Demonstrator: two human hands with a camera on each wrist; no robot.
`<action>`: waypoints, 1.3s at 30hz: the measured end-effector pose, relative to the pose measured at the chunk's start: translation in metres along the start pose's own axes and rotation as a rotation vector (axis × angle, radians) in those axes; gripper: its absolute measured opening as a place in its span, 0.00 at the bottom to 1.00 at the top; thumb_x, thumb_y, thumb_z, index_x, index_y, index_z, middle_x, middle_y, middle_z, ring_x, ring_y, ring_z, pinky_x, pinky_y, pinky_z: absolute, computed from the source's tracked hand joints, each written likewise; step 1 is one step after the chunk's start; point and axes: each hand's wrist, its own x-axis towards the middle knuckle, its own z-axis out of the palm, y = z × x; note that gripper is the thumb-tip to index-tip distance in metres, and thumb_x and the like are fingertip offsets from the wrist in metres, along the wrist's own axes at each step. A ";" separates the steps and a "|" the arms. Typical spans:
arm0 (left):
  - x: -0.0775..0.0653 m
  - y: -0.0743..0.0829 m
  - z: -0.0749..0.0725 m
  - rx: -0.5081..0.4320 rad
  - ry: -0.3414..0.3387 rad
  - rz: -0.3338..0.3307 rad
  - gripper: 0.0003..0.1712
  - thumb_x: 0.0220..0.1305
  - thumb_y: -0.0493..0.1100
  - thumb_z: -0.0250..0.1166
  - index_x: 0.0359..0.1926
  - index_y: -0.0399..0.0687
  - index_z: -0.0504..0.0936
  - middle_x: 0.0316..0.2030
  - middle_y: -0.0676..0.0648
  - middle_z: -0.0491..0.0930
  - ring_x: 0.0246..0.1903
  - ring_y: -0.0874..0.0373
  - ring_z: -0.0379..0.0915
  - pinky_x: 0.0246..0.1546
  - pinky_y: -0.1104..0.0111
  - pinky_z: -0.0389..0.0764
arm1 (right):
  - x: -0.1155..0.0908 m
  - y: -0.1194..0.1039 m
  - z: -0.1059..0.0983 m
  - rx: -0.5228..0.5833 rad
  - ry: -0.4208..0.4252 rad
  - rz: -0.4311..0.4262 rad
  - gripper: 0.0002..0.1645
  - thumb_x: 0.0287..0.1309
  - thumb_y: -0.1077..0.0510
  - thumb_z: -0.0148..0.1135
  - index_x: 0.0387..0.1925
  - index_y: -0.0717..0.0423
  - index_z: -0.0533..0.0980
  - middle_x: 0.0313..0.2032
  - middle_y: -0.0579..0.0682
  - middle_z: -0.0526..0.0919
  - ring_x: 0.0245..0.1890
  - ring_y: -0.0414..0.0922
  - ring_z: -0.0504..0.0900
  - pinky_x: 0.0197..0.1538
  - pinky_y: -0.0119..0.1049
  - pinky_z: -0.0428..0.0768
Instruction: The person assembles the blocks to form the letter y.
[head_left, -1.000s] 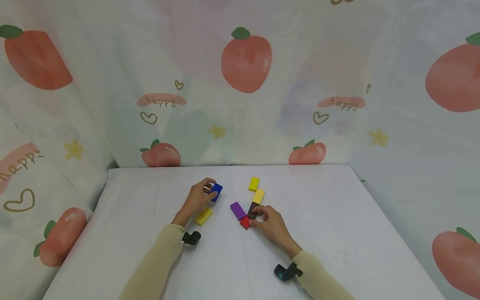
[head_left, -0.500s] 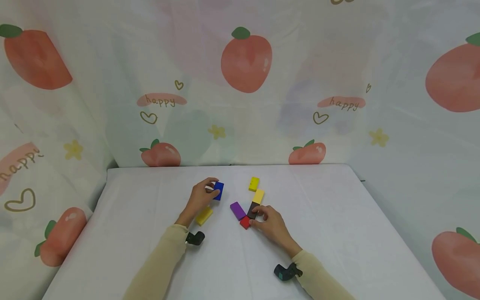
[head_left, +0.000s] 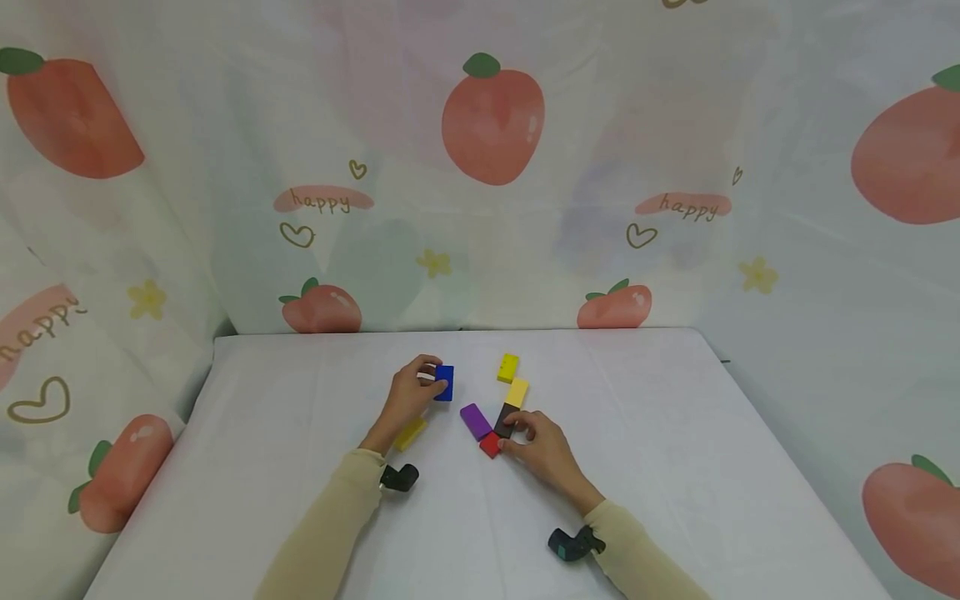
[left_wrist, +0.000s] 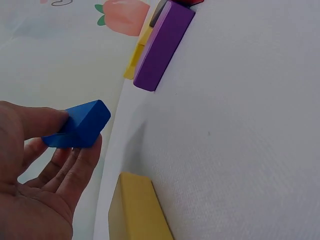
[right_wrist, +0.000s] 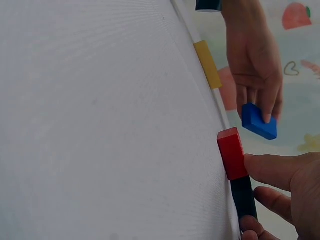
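Above the table, my left hand (head_left: 408, 392) pinches a blue block (head_left: 445, 383) between thumb and fingers. In the left wrist view the blue block (left_wrist: 82, 125) is tilted and clear of the surface. My right hand (head_left: 547, 450) rests at a joined-looking row of blocks. Its thumb touches the red block (right_wrist: 232, 154) and its fingers lie against the black block (right_wrist: 243, 197); it does not visibly wrap round either. A purple block (head_left: 476, 422) meets the red one at an angle. A pale yellow block (head_left: 517, 392) continues beyond the black one.
A bright yellow studded block (head_left: 507, 367) lies at the far end of the row. Another yellow block (head_left: 410, 434) lies under the left forearm side. The white-covered table (head_left: 675, 467) ends at a printed curtain (head_left: 525, 250) behind and at both sides.
My left hand has moved a little to the right with the blue block, turning it more upright in the head view. The right hand and the blocks on the table have stayed put.
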 end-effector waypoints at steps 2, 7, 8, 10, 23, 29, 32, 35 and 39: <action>0.000 0.001 0.002 -0.014 0.010 0.001 0.20 0.63 0.43 0.68 0.55 0.53 0.76 0.50 0.43 0.79 0.48 0.49 0.80 0.47 0.59 0.84 | 0.000 0.000 0.000 -0.002 0.001 0.001 0.17 0.51 0.52 0.73 0.45 0.43 0.81 0.39 0.46 0.78 0.38 0.44 0.71 0.37 0.35 0.68; 0.001 0.003 0.006 -0.040 0.026 -0.004 0.20 0.63 0.42 0.68 0.54 0.50 0.74 0.49 0.43 0.78 0.47 0.50 0.80 0.45 0.61 0.84 | 0.000 -0.001 0.000 -0.008 0.001 0.003 0.17 0.52 0.52 0.73 0.45 0.43 0.80 0.40 0.46 0.78 0.39 0.44 0.71 0.38 0.35 0.68; 0.001 0.003 0.007 -0.044 0.028 -0.005 0.20 0.63 0.42 0.68 0.54 0.50 0.74 0.49 0.43 0.78 0.46 0.50 0.80 0.44 0.61 0.84 | 0.000 -0.001 0.000 -0.008 0.001 0.003 0.17 0.52 0.52 0.73 0.45 0.43 0.80 0.40 0.46 0.78 0.39 0.44 0.71 0.38 0.35 0.68; 0.001 0.003 0.008 -0.054 0.027 -0.007 0.20 0.63 0.42 0.68 0.54 0.49 0.74 0.48 0.43 0.78 0.46 0.51 0.80 0.43 0.62 0.84 | -0.001 0.000 0.000 -0.011 0.002 0.000 0.17 0.52 0.52 0.73 0.45 0.43 0.80 0.39 0.46 0.78 0.39 0.44 0.71 0.38 0.35 0.68; 0.000 0.001 0.021 -0.108 0.074 0.048 0.20 0.62 0.39 0.68 0.52 0.43 0.73 0.48 0.40 0.78 0.44 0.49 0.81 0.39 0.64 0.84 | 0.001 0.000 0.001 -0.010 -0.002 0.005 0.17 0.52 0.51 0.73 0.45 0.42 0.80 0.38 0.46 0.78 0.38 0.45 0.71 0.37 0.35 0.68; -0.003 0.006 0.028 -0.145 0.109 0.039 0.20 0.61 0.37 0.68 0.52 0.42 0.72 0.48 0.38 0.78 0.45 0.46 0.81 0.41 0.62 0.84 | 0.002 0.000 0.001 -0.015 -0.007 0.008 0.17 0.52 0.50 0.73 0.45 0.42 0.80 0.39 0.46 0.78 0.39 0.44 0.71 0.37 0.35 0.68; -0.003 0.005 0.032 -0.160 0.115 0.023 0.20 0.62 0.38 0.67 0.52 0.43 0.72 0.48 0.38 0.78 0.45 0.47 0.81 0.41 0.62 0.84 | 0.002 0.000 0.001 -0.012 -0.009 0.007 0.18 0.52 0.50 0.73 0.46 0.42 0.80 0.39 0.46 0.78 0.39 0.44 0.71 0.37 0.35 0.68; -0.004 0.005 0.035 -0.173 0.119 0.003 0.20 0.62 0.38 0.67 0.53 0.44 0.72 0.49 0.39 0.78 0.45 0.47 0.81 0.42 0.62 0.84 | 0.002 0.000 0.000 -0.011 -0.011 0.007 0.18 0.52 0.50 0.73 0.46 0.42 0.80 0.39 0.46 0.78 0.39 0.44 0.71 0.37 0.35 0.68; -0.005 0.007 0.041 -0.202 0.141 -0.013 0.20 0.62 0.37 0.67 0.52 0.44 0.72 0.49 0.39 0.78 0.45 0.48 0.80 0.43 0.62 0.84 | 0.001 -0.001 -0.001 -0.009 -0.009 0.012 0.18 0.52 0.51 0.73 0.46 0.42 0.80 0.39 0.47 0.78 0.39 0.45 0.72 0.38 0.35 0.68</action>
